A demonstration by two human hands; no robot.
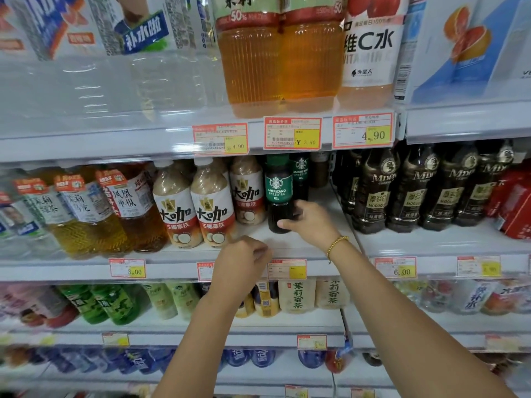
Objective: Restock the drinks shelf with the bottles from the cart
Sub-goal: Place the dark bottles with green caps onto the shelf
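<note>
Forearms are reaching into the drinks shelf, the right hand gripping the dark base of a Starbucks Americano bottle, seemingly seating it upright in the gap beyond its fingers, while the left hand, lower and nearer, is hovering curled around nothing visible.
</note>
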